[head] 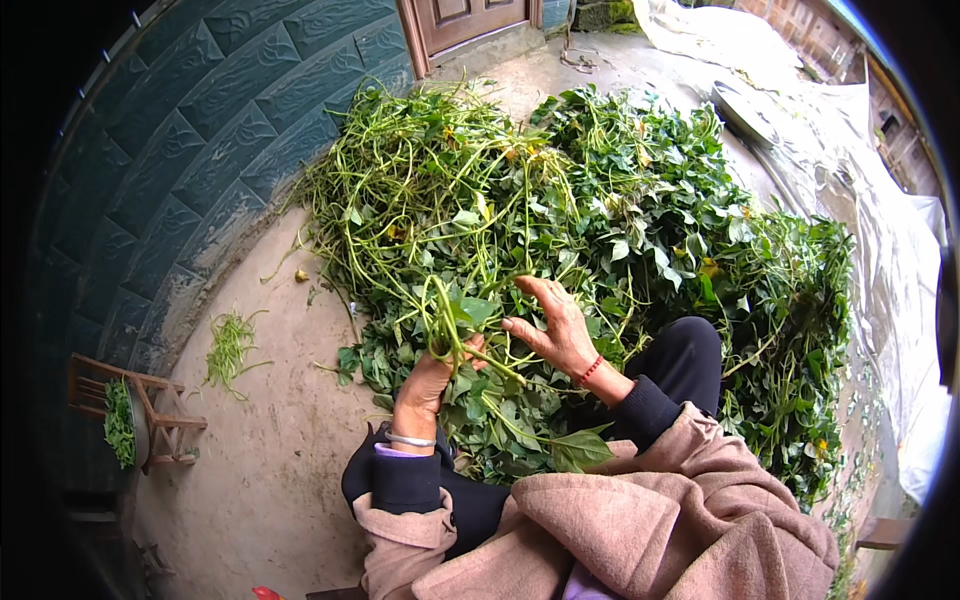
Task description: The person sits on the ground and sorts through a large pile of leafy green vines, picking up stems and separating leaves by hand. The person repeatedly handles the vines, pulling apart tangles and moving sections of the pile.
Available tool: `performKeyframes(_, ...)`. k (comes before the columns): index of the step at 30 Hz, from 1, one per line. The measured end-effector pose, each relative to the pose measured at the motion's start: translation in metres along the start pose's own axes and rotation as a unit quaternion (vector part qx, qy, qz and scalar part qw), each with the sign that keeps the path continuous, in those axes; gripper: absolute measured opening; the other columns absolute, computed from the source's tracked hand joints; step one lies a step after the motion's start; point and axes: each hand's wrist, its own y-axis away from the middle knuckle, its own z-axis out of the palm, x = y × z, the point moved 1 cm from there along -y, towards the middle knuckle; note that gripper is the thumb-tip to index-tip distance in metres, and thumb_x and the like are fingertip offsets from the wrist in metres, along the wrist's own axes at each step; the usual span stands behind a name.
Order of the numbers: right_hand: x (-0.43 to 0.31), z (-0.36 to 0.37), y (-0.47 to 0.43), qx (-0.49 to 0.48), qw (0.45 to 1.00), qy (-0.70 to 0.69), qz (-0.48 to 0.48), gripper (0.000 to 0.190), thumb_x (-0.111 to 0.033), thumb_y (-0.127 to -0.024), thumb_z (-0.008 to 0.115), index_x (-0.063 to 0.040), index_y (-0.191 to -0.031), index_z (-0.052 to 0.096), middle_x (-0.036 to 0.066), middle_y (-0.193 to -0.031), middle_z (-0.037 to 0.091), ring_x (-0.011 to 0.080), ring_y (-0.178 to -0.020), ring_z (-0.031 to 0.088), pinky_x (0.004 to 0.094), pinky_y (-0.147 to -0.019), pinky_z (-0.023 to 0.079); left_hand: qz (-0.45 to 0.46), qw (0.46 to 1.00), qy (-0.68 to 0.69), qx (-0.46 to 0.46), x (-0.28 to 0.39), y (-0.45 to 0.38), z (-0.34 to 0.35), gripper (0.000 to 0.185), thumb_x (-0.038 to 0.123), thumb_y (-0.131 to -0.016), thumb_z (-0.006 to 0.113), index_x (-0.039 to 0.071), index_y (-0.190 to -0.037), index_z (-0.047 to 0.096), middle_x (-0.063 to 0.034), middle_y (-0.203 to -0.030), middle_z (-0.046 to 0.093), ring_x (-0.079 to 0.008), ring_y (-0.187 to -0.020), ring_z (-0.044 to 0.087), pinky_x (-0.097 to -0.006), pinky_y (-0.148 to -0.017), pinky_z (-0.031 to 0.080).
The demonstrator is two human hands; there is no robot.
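My left hand (427,382), with a metal bangle at its wrist, is closed around a looped bunch of green vine stems (444,322) with a few leaves. My right hand (551,326), with a red bead bracelet, is raised just to the right of the bunch, its thumb and fingers spread, touching or close to a stem at the fingertips. Both hands are over a large heap of leafy vines (622,202) that spreads out before me and up to my knees. Long bare stems lie tangled in the heap's upper left part. The fingers of my left hand are partly hidden by the stems.
A small pile of cut stems (231,346) lies on the concrete floor to the left. Beyond it, a wooden chair (169,424) bears a bowl of greens (120,424). A tiled wall (217,142), a wooden door (469,19), plastic sheeting (862,247) and a metal pan (745,114) surround the heap.
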Motion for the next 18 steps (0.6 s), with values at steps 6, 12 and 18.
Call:
performKeyframes(6,0.007,0.013,-0.012,-0.137,0.972,-0.185,0.049,0.031,-0.025,-0.09,0.06,-0.002,-0.11,0.06,0.015,-0.097,0.063,0.0296,-0.091,0.061,0.0387,-0.079,0.047,-0.002,0.999,-0.005,-0.032,-0.01,0.002,0.001,0.029,0.019,-0.082,0.073,0.003,-0.104,0.062,0.0003,-0.088,0.061,-0.0097,-0.076,0.058,-0.0266,-0.071,0.051)
performKeyframes(12,0.042,0.019,-0.016,0.037,0.834,-0.45,0.318,0.032,-0.031,-0.098,0.049,-0.004,-0.095,0.064,0.004,-0.077,0.065,0.0114,-0.064,0.057,0.0273,-0.065,0.048,0.028,0.997,-0.066,-0.033,-0.011,-0.005,0.001,0.033,0.023,-0.084,0.07,0.001,-0.107,0.062,-0.0046,-0.096,0.064,-0.0127,-0.079,0.061,-0.0274,-0.073,0.052)
performKeyframes(18,0.135,0.0,-0.012,0.207,0.653,-0.633,0.36,0.029,-0.028,-0.1,0.043,-0.008,-0.081,0.052,0.003,-0.065,0.054,0.011,-0.054,0.05,0.0227,-0.051,0.041,0.043,0.997,-0.049,-0.039,-0.016,-0.002,0.01,0.022,0.015,-0.085,0.068,0.003,-0.103,0.064,-0.0028,-0.091,0.066,-0.0129,-0.081,0.061,-0.0281,-0.074,0.051)
